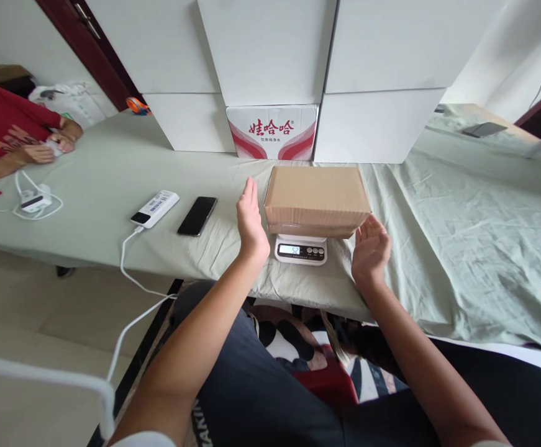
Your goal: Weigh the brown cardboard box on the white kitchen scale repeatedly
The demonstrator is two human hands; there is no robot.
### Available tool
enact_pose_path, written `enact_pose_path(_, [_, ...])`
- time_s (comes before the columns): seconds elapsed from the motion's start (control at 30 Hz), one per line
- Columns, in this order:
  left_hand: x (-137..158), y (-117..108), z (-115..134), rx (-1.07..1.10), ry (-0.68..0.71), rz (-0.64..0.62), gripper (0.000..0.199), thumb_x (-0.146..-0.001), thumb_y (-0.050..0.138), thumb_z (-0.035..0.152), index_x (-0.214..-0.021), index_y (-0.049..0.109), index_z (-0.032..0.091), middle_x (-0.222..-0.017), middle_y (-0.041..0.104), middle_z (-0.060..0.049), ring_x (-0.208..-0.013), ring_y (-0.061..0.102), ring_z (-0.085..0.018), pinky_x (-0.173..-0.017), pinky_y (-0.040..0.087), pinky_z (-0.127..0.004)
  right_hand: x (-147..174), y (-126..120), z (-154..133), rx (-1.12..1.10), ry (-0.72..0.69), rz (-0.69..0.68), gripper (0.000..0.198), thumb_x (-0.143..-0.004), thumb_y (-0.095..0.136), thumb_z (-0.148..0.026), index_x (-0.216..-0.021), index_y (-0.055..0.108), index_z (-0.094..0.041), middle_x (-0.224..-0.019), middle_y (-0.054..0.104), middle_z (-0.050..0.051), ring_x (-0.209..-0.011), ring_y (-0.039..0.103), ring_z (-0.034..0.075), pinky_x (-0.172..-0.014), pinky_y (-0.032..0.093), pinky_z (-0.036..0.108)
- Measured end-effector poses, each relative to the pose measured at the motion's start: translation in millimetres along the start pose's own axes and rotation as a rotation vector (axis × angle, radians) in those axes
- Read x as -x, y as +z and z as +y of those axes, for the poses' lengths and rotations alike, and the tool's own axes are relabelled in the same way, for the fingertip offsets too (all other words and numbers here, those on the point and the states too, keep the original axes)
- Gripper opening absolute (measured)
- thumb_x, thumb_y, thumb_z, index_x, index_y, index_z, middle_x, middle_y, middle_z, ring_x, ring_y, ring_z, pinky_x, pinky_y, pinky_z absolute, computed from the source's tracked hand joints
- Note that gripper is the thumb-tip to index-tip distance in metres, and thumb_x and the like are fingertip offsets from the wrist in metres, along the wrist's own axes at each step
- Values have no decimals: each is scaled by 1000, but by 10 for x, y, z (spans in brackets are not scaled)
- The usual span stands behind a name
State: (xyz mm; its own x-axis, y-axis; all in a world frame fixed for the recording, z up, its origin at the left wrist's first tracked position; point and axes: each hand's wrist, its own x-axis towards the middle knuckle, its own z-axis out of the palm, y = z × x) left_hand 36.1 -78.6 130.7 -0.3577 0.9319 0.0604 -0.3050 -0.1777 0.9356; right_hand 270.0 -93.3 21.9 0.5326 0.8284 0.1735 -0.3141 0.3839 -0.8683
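A brown cardboard box [315, 192] rests on a small white kitchen scale [302, 253], overhanging its platform. The scale's lit display shows digits that look like 52. Just left of the box is my left hand [252, 226], upright with its fingers stretched out and a small gap between it and the cardboard. My right hand [371, 249] is at the lower right corner of the box, palm turned inward and fingers loosely bent. Whether its fingertips touch the box I cannot tell. Neither hand grips anything.
Left of me lie a black smartphone [197, 216] and a white power bank [155, 208] with a cable. White cartons [382, 124] and a printed water carton [274, 149] stand behind the box. Another person [9, 133] in red handles something small at the far left.
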Motion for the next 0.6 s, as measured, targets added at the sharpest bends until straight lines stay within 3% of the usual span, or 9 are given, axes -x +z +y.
enact_pose_path(0.6, [-76, 9, -32, 26, -41, 30, 64, -116, 29, 49, -168, 61, 32, -185, 49, -3, -179, 32, -24, -147, 23, -47, -39, -9, -8, 7, 27, -29, 53, -93, 53, -69, -125, 72, -31, -150, 71, 8, -161, 54, 34, -144, 26, 68])
